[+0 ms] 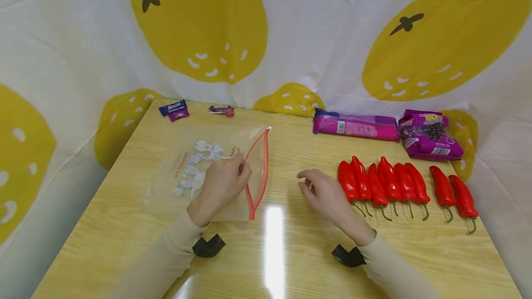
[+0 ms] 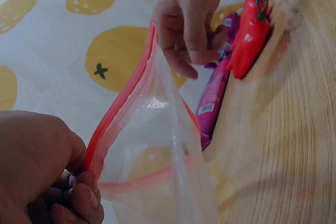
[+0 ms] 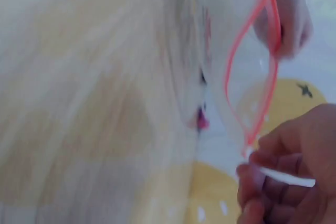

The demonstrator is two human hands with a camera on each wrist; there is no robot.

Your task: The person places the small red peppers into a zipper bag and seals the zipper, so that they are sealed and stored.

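Note:
A clear zip bag (image 1: 160,200) with a red zip edge (image 1: 266,160) lies at the left of the table, its mouth parted and facing right. Small white irregular pieces (image 1: 193,170) show through its plastic. My left hand (image 1: 220,181) pinches the near side of the red edge between thumb and fingers, as the left wrist view shows (image 2: 47,166). My right hand (image 1: 326,197) hovers over the table between the bag and the red peppers (image 1: 357,183), fingers loosely bent and holding nothing. In its wrist view, the fingers (image 3: 262,156) overlap the bag's corner.
Several red peppers with green stems lie in a row at right, two of them (image 1: 444,193) set apart. Behind them are a long purple packet (image 1: 361,126) and a purple grape-printed bag (image 1: 430,135). Wrapped sweets (image 1: 174,109) and a lollipop (image 1: 222,111) lie at the back left.

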